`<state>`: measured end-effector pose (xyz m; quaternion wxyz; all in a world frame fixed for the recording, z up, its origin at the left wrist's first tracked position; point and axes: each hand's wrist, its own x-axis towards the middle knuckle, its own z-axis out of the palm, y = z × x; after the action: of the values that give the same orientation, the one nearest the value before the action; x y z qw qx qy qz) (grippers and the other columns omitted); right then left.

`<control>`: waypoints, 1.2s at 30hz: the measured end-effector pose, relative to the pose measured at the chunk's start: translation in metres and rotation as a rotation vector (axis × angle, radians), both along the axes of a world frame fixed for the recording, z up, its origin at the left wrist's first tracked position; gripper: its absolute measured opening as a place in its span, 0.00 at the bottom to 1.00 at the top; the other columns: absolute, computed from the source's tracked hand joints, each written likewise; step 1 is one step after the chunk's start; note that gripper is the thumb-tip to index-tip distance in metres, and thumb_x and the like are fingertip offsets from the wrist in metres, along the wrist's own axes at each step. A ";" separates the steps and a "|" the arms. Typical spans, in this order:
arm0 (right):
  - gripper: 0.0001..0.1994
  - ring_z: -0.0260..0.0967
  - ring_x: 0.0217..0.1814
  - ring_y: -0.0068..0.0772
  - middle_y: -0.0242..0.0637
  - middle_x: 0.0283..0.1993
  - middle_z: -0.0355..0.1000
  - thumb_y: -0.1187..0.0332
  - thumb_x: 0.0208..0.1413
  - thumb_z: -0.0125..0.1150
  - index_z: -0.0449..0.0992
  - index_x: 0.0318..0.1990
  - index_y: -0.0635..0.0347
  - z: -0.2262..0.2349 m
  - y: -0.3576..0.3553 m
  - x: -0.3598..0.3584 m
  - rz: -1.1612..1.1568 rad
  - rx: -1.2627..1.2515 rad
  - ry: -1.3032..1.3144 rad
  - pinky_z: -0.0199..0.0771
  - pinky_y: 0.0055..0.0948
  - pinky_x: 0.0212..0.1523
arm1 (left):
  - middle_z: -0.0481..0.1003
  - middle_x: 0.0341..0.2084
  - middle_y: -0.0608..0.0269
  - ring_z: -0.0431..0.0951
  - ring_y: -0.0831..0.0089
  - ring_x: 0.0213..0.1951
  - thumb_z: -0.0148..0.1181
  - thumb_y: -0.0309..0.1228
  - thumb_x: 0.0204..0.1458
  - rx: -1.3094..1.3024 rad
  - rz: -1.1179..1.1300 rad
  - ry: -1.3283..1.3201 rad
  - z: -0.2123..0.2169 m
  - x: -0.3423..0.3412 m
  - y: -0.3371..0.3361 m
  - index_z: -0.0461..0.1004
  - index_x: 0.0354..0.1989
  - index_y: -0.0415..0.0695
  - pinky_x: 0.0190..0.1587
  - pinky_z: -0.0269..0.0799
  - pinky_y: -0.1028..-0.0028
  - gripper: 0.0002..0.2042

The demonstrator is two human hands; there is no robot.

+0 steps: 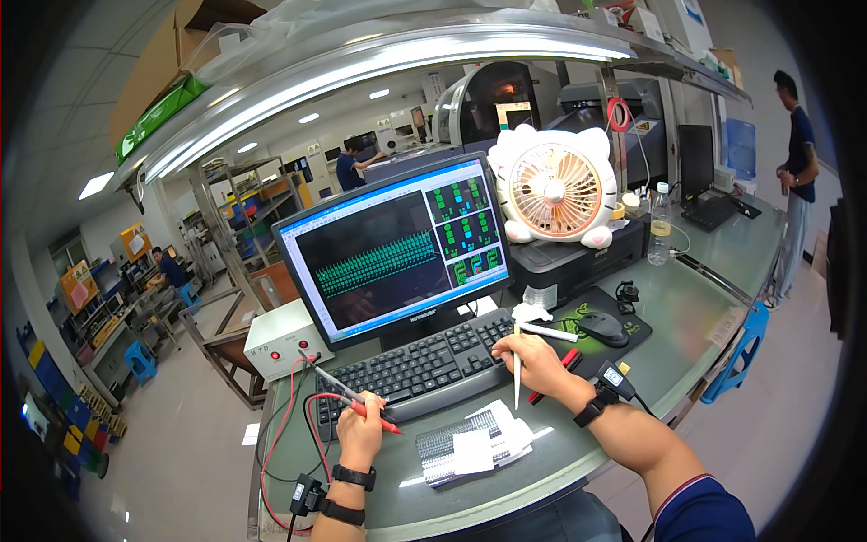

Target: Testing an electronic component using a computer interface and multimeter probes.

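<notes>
My left hand (359, 432) is closed around a grey-and-red test probe (341, 390) at the keyboard's lower left edge. The red part points right, over the desk. My right hand (540, 369) is at the right end of the black keyboard (424, 366), its fingers closed on a slim white stick (517, 384) held nearly upright. Between my hands, nearer me, lie a dark sheet with rows of small marks (440, 452) and overlapping white papers (474, 452). Red leads (268, 461) run from a white box with red terminals (287, 341) toward my left hand.
Behind the keyboard stands a monitor (370, 257) showing a green pattern. A cat-shaped fan (554, 185) sits on a black printer (578, 262). Right of my right hand are a red-and-black pen (567, 361) and a mouse (603, 330) on its mat. A bottle (660, 226) stands farther back.
</notes>
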<state>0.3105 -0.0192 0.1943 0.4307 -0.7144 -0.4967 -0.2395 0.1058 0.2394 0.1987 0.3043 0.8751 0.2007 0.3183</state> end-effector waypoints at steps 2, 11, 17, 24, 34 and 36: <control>0.06 0.73 0.39 0.41 0.33 0.34 0.77 0.72 0.53 0.58 0.74 0.39 0.55 0.000 -0.001 -0.001 0.005 -0.003 0.012 0.70 0.37 0.42 | 0.79 0.28 0.59 0.78 0.58 0.34 0.38 0.41 0.59 -0.018 -0.001 0.029 0.007 -0.004 -0.005 0.74 0.25 0.44 0.38 0.70 0.65 0.20; 0.06 0.72 0.38 0.43 0.34 0.35 0.77 0.72 0.53 0.58 0.74 0.39 0.56 -0.004 -0.001 -0.001 0.000 -0.003 0.014 0.70 0.38 0.40 | 0.74 0.20 0.57 0.76 0.69 0.27 0.40 0.39 0.56 -0.706 -0.413 -0.006 0.017 -0.009 0.011 0.67 0.20 0.41 0.33 0.71 0.72 0.18; 0.06 0.72 0.39 0.43 0.35 0.34 0.76 0.73 0.54 0.56 0.72 0.39 0.57 0.003 0.001 0.002 0.018 -0.003 0.052 0.72 0.37 0.39 | 0.74 0.22 0.53 0.80 0.54 0.34 0.37 0.38 0.57 -0.906 -0.674 0.607 0.027 -0.011 0.000 0.64 0.20 0.42 0.35 0.77 0.65 0.17; 0.06 0.73 0.39 0.42 0.36 0.34 0.76 0.73 0.54 0.56 0.73 0.39 0.57 0.002 0.000 0.001 0.028 -0.007 0.059 0.72 0.37 0.39 | 0.74 0.23 0.55 0.79 0.59 0.34 0.38 0.37 0.57 -0.909 -0.742 0.587 0.021 -0.007 -0.011 0.64 0.21 0.42 0.36 0.76 0.67 0.16; 0.09 0.74 0.41 0.43 0.38 0.37 0.76 0.68 0.54 0.60 0.73 0.41 0.57 0.016 0.018 -0.042 0.310 -0.259 0.152 0.73 0.37 0.40 | 0.70 0.19 0.70 0.66 0.84 0.20 0.40 0.47 0.57 -0.818 -0.487 0.081 0.023 -0.009 0.002 0.68 0.22 0.49 0.22 0.57 0.82 0.19; 0.11 0.72 0.44 0.44 0.38 0.39 0.75 0.64 0.54 0.61 0.72 0.42 0.57 0.024 0.028 -0.059 0.409 -0.353 0.107 0.71 0.38 0.45 | 0.69 0.18 0.68 0.62 0.84 0.16 0.38 0.45 0.57 -0.841 -0.474 -0.003 0.019 -0.007 0.010 0.67 0.23 0.47 0.19 0.54 0.83 0.18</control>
<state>0.2513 0.0083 0.2181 0.3645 -0.6751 -0.6411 -0.0191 0.0991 0.2490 0.2176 0.6962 0.6974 0.1066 0.1324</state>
